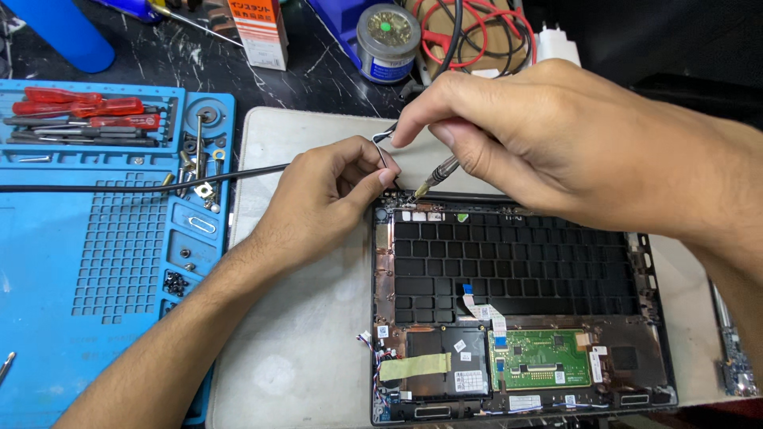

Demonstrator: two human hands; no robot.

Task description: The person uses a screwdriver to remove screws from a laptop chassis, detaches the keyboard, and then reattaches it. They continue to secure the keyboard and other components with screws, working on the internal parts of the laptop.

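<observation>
Left hand (322, 199): thumb and forefinger pinched narrow on a thin black-and-white wire (384, 144), at about 10 o'clock from the laptop shell.
Right hand (548, 135): closed in a pen hold on a slim metal-tipped tool (435, 176), the shaft slanting down toward 7 o'clock.
Tool tip: touching the top-left corner of the open laptop shell (524, 318), just beside the left fingertips.
Wire: rises from that corner and loops up between the two hands; its upper end touches the right forefinger.
Laptop shell: lies on a grey mat (294, 342), at 3 o'clock from the left forearm; it holds the black underside of the keyboard, a green circuit board (540, 357), a ribbon cable and a strip of yellowish tape.
Blue tray (103, 262): at 9 o'clock, well apart from the hands.
Tray top compartment: red-handled screwdrivers (87, 107).
Tray small pockets: loose screws (175, 282) and small metal parts.
Round tin (387, 41): at 12 o'clock, behind the hands.
</observation>
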